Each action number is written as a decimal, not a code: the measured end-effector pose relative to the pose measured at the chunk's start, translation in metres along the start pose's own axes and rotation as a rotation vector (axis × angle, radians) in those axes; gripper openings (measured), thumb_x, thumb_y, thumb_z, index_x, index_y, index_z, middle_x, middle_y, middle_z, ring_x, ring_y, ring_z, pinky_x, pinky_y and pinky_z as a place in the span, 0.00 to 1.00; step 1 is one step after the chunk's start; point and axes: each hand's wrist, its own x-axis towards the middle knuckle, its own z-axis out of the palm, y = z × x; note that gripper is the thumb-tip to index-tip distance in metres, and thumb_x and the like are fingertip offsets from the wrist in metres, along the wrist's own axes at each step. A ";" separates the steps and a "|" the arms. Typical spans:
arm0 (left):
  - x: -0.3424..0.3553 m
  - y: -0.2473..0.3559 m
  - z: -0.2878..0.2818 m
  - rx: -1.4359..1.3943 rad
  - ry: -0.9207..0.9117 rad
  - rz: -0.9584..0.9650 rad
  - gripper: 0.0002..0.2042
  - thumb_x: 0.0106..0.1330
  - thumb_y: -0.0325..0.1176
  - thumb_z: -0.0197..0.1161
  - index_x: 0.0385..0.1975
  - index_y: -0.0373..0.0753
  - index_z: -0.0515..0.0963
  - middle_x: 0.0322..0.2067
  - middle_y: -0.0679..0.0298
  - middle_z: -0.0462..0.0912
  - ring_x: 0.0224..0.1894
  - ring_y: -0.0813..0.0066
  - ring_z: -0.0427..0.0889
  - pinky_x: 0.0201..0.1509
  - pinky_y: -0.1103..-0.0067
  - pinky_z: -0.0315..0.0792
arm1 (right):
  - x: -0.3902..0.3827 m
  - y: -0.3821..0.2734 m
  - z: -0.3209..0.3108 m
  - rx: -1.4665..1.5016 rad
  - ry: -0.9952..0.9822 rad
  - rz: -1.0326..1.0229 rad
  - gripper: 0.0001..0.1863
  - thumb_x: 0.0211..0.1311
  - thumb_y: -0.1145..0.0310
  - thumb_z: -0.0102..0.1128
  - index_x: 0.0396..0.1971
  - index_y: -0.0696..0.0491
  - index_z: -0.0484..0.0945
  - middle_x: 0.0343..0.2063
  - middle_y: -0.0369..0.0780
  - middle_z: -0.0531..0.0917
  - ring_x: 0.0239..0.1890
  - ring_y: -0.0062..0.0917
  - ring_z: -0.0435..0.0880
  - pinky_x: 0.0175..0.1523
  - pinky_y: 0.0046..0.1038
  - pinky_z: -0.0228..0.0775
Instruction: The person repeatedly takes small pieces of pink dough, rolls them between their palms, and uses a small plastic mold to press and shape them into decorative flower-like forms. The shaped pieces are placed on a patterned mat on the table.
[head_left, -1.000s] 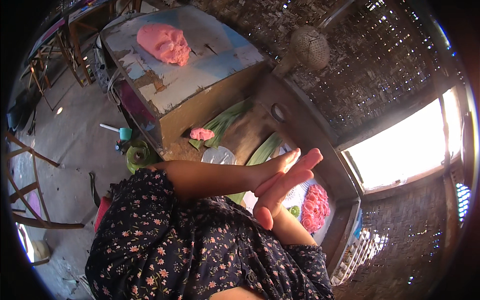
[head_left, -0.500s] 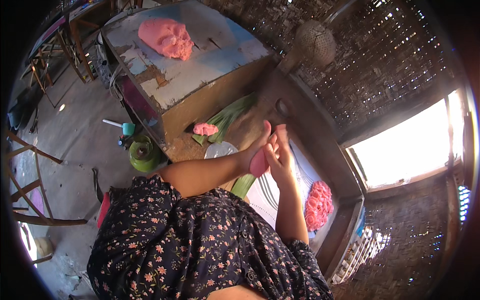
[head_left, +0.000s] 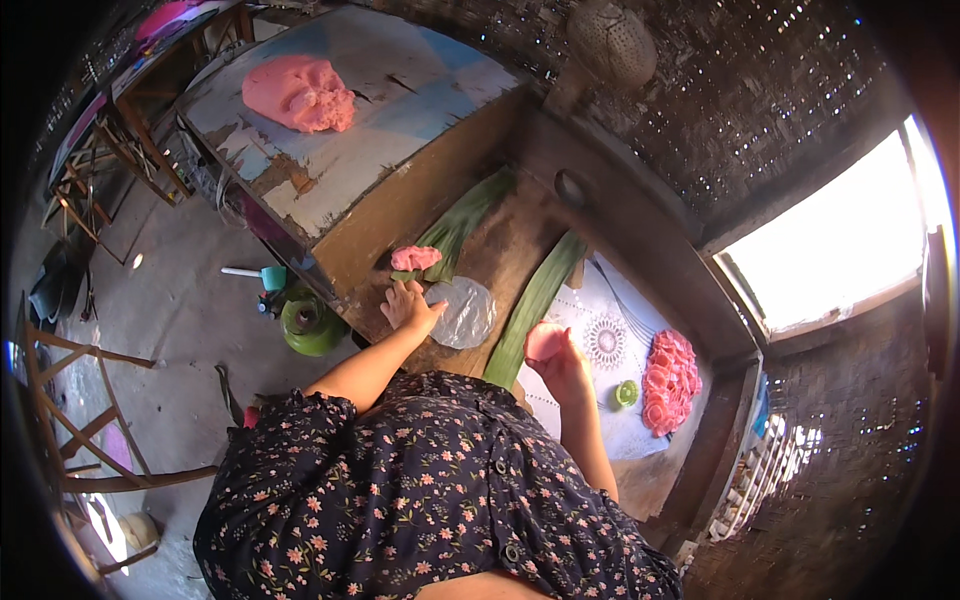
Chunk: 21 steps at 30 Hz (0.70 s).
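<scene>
My right hand (head_left: 568,372) is closed around a flat, round piece of pink dough (head_left: 544,342), held up over the white patterned cloth (head_left: 606,342). Its fingers partly hide the piece. Off to the left, my left hand (head_left: 408,308) reaches out with fingers apart and nothing in them. Just beyond its fingertips a small pink dough lump (head_left: 416,258) lies at the end of a green leaf (head_left: 470,222). A round, clear plastic sheet (head_left: 463,313) is beside that hand. A second long green leaf strip (head_left: 541,285) runs between the sheet and the cloth.
Pink rounds (head_left: 671,383) are heaped on the cloth's right side, near a small green ring-shaped object (head_left: 627,393). A large pink dough mass (head_left: 298,93) sits on the worn raised box top (head_left: 400,130). Wooden ledges border the work surface. A green gas cylinder (head_left: 312,322) stands on the floor.
My hands, close together before, have come apart. The left has moved left toward the small dough lump; the right has lowered with the pink piece. The view has shifted slightly.
</scene>
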 end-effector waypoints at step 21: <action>-0.002 0.080 -0.115 -1.329 -0.804 0.494 0.08 0.55 0.22 0.64 0.28 0.41 0.71 0.38 0.68 0.76 0.40 0.84 0.74 0.46 0.84 0.70 | 0.032 0.033 0.022 -0.034 -0.108 0.010 0.29 0.58 0.50 0.57 0.51 0.57 0.67 0.45 0.36 0.75 0.48 0.22 0.74 0.53 0.28 0.65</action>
